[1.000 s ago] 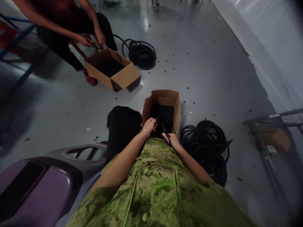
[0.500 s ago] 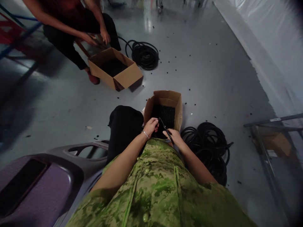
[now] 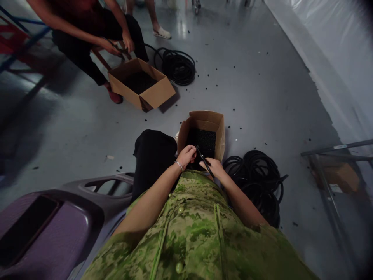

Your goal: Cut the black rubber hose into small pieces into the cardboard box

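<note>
Scissors (image 3: 206, 163) are gripped by the right hand (image 3: 215, 168); their tip, earlier farther off, is now brought beside the closed fingers of the left hand (image 3: 187, 156), putting anything pinched there, which cannot be made out, within reach. Beyond the fingertips, black pieces (image 3: 206, 139) are held in a carton (image 3: 206, 116).

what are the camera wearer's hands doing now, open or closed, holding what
Left hand: closed; what it pinches, if anything, cannot be told.
Right hand: closed, holding black scissors.
</note>
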The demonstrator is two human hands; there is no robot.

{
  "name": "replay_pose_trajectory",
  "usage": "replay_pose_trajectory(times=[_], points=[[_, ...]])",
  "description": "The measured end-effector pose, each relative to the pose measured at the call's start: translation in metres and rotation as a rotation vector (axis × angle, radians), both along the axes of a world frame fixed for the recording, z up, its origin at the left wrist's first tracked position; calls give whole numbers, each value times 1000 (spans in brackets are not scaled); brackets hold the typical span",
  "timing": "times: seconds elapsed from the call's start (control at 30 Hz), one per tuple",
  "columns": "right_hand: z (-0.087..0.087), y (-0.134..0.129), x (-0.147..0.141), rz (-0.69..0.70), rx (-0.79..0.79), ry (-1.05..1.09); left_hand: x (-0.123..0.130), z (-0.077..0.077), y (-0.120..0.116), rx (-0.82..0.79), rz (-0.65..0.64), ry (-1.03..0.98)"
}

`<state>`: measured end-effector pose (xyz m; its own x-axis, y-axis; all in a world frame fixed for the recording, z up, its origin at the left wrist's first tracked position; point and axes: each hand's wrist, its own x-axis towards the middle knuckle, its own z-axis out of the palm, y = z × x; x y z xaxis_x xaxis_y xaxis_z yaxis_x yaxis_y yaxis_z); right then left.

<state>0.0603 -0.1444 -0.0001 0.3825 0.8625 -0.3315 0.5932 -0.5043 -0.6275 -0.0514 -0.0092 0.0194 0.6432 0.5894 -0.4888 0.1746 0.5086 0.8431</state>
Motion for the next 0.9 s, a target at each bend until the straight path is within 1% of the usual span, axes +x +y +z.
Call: replay_pose_trajectory(times=[0.17, 0.4, 0.53, 0.7, 0.8, 0.9], points=[[0, 1, 0, 24, 0, 20, 0, 0, 0, 6, 7, -2], [1, 3, 0, 21, 0, 5, 0, 0, -1, 46, -27, 6], [-1, 4, -5, -21, -1, 3, 1, -3, -1, 81, -43, 41], [0, 1, -17, -79, -53, -100, 3, -6, 1, 80, -39, 99], [0, -3, -23, -80, -85, -168, 4, -7, 3, 60, -51, 125], [-2, -5, -25, -80, -77, -187, 5, -8, 5, 7, -61, 115]])
